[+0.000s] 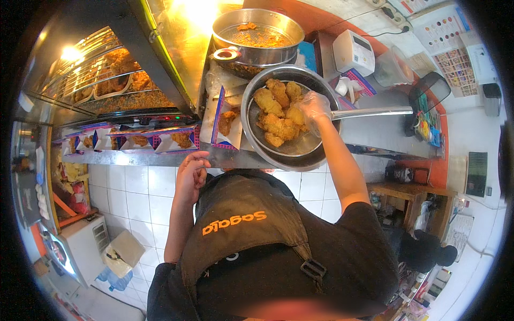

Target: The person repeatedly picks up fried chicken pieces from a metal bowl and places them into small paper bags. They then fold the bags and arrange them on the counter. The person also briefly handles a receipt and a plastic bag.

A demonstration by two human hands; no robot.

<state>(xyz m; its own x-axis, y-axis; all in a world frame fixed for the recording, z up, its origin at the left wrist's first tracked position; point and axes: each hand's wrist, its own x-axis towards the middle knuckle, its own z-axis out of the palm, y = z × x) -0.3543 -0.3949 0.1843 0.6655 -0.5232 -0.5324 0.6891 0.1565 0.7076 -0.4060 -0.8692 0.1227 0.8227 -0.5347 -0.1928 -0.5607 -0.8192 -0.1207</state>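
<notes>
My right hand (315,107), in a clear plastic glove, reaches into a long-handled metal strainer pan (303,148). Its fingers are at the pieces of fried chicken (279,126) on the pan's right side; whether they grip one is hidden. Under the pan is a large steel bowl (277,160). My left hand (194,168) is bare and empty, fingers loosely bent and apart, just off the counter's front edge. Left of the bowl, an open paper box (219,130) with purple-blue edges holds a piece of chicken (227,122). Metal tongs or a similar utensil (233,94) lie partly behind it.
A lit display cabinet (172,52) with racks of fried chicken stands at left. Several filled paper boxes (176,140) line the counter before it. Behind the bowl is a round steel sieve (259,50) with crumbs. The pan's handle (373,113) juts right, near a white printer (353,52).
</notes>
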